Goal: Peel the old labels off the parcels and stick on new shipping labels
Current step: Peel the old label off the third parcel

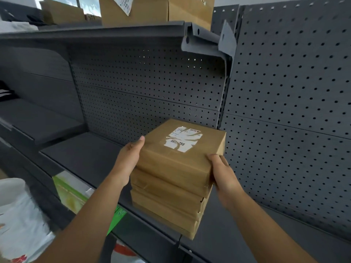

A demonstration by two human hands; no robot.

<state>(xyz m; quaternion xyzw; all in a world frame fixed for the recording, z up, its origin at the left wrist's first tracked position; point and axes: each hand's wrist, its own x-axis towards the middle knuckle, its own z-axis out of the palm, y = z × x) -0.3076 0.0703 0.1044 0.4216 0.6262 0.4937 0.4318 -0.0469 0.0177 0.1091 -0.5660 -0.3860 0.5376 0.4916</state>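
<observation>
A: Brown parcels (167, 204), where are they?
B: Stacked on the grey shelf (91, 158), near the pegboard (144, 88). I see my left hand (131, 156) and right hand (221, 173) grasping the top parcel (176, 164) by its sides, thumbs on top.
A: Label?
B: A torn white label (182, 138) is stuck to its top.

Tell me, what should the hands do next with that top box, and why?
Probably lift the top parcel clear of the stack and bring it closer. The left hand and right hand grip its opposite sides, and its label looks torn, partly peeled, so the rest likely has to come off before a new one goes on.
</observation>
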